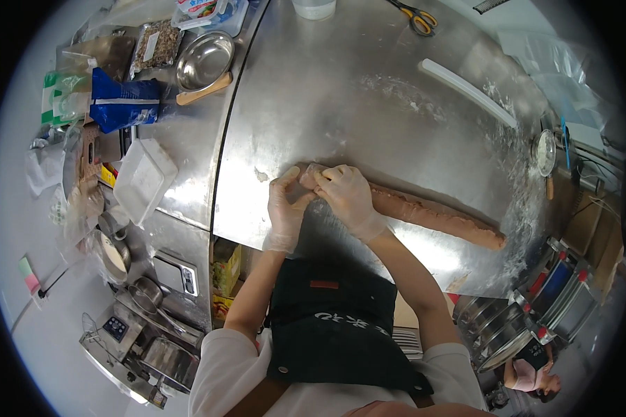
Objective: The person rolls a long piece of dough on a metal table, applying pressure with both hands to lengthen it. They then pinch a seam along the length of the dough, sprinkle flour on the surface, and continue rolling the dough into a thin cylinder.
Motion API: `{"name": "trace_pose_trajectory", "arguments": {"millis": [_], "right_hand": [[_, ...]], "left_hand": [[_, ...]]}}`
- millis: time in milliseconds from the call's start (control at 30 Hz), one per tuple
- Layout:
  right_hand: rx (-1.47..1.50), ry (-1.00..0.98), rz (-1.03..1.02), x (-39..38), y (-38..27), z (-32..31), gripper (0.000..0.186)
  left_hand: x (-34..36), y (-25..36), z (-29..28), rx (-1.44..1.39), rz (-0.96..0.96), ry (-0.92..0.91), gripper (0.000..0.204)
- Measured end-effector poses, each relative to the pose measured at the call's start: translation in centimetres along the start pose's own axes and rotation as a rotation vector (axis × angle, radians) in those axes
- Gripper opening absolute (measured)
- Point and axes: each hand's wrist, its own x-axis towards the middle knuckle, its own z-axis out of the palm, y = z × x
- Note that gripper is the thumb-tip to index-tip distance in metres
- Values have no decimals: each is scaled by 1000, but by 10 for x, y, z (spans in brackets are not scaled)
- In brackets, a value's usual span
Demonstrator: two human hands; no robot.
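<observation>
A long log of brown dough (438, 215) lies across the steel table, slanting from the middle toward the lower right, with a rough seam along its top. Both of my hands wear thin clear gloves and meet at the log's left end. My left hand (287, 210) curls its thumb and fingers around the tip of the dough. From the other side, my right hand (346, 199) presses its bent fingers onto the same end and covers part of the log. A small scrap of dough (261, 174) sits on the steel to the left of my left hand.
White flour dusts the table's right side, near a white rod (469, 92) and a sieve (545, 154). Scissors (422, 22) lie at the far edge. Leftward are a metal bowl (205, 61), a blue bag (124, 101) and a white tub (146, 179). Another person (528, 372) appears lower right.
</observation>
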Motion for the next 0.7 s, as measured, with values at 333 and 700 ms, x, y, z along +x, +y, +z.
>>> {"name": "trace_pose_trajectory", "arguments": {"millis": [333,700], "right_hand": [[-54,98,-190,5,1,3,10],[-139,-29,-270,4,10,5,28]], "left_hand": [[-4,2,4,-126,-13,-19,45],[-2,-5,-6,-199,-22,-40,43]]}}
